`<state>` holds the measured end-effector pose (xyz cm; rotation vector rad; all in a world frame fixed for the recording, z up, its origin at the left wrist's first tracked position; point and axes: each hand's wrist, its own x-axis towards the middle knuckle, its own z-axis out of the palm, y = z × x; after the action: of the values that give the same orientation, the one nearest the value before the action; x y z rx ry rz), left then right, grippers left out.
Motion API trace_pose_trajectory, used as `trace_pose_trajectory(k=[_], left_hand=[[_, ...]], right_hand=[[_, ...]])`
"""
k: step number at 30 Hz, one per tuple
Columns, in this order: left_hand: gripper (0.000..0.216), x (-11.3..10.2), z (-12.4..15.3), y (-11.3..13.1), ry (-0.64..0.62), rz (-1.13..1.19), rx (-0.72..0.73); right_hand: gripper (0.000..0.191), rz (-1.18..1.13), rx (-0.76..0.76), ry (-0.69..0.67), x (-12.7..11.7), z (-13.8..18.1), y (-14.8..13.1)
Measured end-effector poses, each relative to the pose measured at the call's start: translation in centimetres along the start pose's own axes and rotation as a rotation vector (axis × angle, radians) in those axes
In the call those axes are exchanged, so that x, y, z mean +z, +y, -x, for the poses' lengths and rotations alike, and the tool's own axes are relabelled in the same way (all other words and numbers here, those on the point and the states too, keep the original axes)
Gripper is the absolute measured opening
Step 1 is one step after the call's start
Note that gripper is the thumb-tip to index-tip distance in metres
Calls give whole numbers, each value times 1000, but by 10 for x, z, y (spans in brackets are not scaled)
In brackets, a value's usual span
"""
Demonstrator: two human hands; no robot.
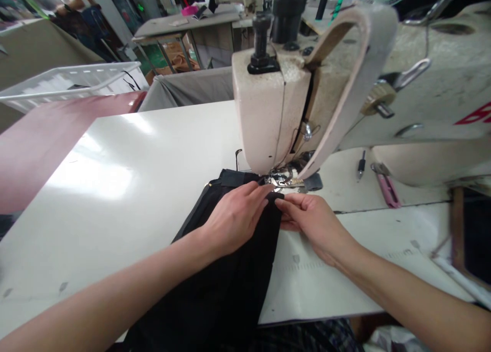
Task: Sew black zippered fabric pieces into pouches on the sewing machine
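In the head view, a white table (pixel 172 157) spreads left of your sewing machine (pixel 259 106), with a white basket (pixel 67 93) farther left and a workbench (pixel 163 28) beyond. Before the machine, your left hand (pixel 236 214) lies flattened on black cloth (pixel 233 280); your right hand (pixel 310 219) pinches its edge.

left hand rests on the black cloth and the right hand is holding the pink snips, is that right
The right hand isn't holding the pink snips: the head view shows it pinching the edge of the cloth, with the snips lying apart. The left hand does rest on the cloth.
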<state>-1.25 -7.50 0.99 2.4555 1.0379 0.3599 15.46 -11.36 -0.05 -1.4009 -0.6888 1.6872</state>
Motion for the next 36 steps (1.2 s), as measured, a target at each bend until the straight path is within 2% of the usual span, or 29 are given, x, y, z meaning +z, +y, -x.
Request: trace_pose_trajectory(k=[4, 8, 13, 17, 23, 28, 36], left_hand=[[21, -1, -31, -10, -103, 88, -119], [14, -3, -38, -18, -114, 105, -164], [12, 1, -36, -23, -39, 178, -177], [10, 4, -38, -24, -1, 241, -258], [13, 3, -47, -25, -78, 389, -427], [16, 2, -53, -25, -55, 375, -422], [12, 4, -54, -28, -7, 363, -401]], right_hand=[[20, 113, -79, 32, -2, -2, 3], [16, 188, -124, 57, -3, -2, 4], [52, 311, -202, 111, 7, 11, 14], [51, 429, -214, 57, 7, 16, 21], [60, 531, -171, 2, -2, 3, 10], [61, 558, -228, 21, -4, -4, 6], [65, 530, -181, 19, -5, -8, 6]])
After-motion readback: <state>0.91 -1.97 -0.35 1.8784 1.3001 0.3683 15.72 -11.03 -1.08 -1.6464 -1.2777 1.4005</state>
